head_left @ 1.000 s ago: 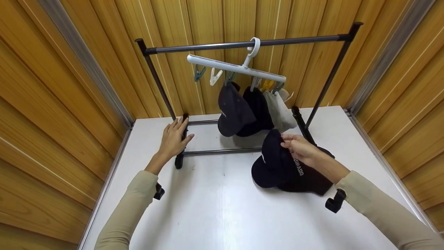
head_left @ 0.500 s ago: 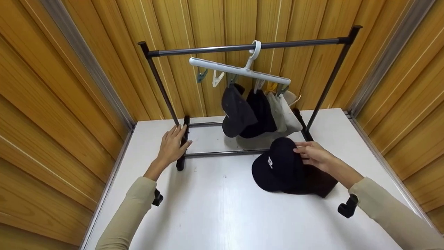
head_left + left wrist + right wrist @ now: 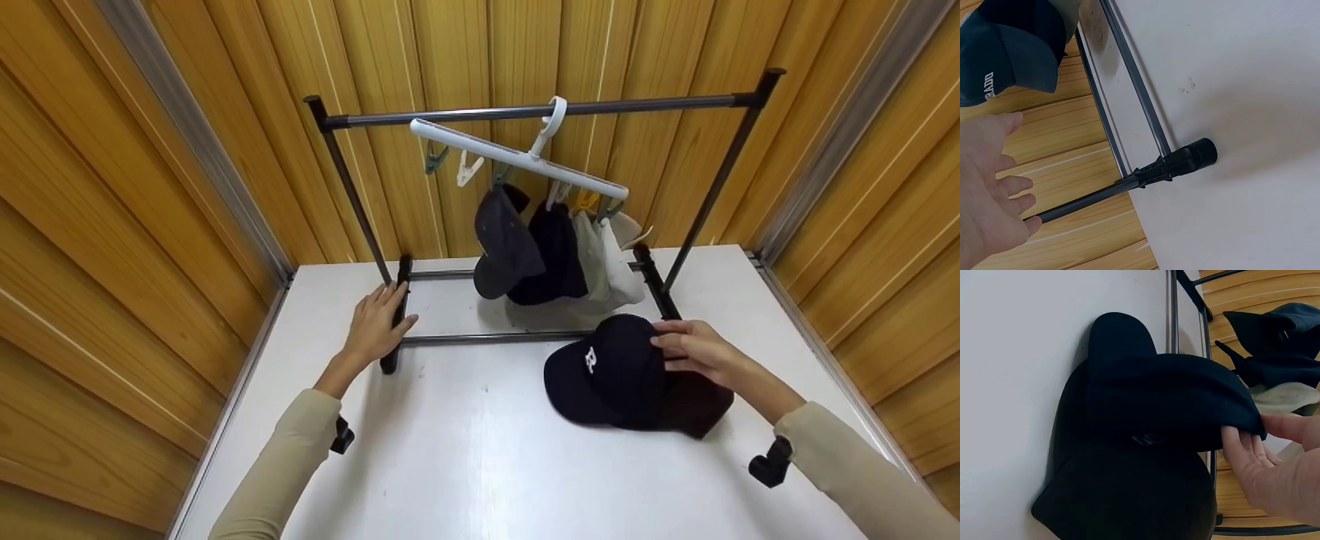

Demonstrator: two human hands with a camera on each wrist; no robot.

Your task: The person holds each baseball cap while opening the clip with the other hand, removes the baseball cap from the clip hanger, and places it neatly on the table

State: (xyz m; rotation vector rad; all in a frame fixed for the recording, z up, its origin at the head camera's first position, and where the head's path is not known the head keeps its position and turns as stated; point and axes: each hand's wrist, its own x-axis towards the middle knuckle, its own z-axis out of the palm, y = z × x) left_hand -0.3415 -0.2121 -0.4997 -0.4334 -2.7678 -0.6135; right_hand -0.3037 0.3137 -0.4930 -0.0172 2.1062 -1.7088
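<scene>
My right hand (image 3: 701,349) pinches the back edge of a navy baseball cap (image 3: 622,375) with a white letter on its front. In the right wrist view, the thumb lies outside that edge and the fingers go under it. This cap overlaps a dark brown baseball cap (image 3: 697,405) on the white table, largely covering it. My left hand (image 3: 373,326) is spread with straight fingers by the left foot of a black clothes rack (image 3: 351,187). Behind the right hand, several caps, including a dark grey cap (image 3: 508,244), hang from a white clip hanger (image 3: 517,159).
The hanger hooks over the rack's top bar (image 3: 660,105) and slopes down to the right. Two clips, one a white clip (image 3: 469,169), hold nothing at its left end. Wood-patterned walls (image 3: 450,45) enclose the white table (image 3: 450,465) on three sides.
The right hand has moved right and down with the navy cap, which turned its lettered front more toward the head camera and covers the brown cap's lettering. The hanger tilts more. The left hand stays put.
</scene>
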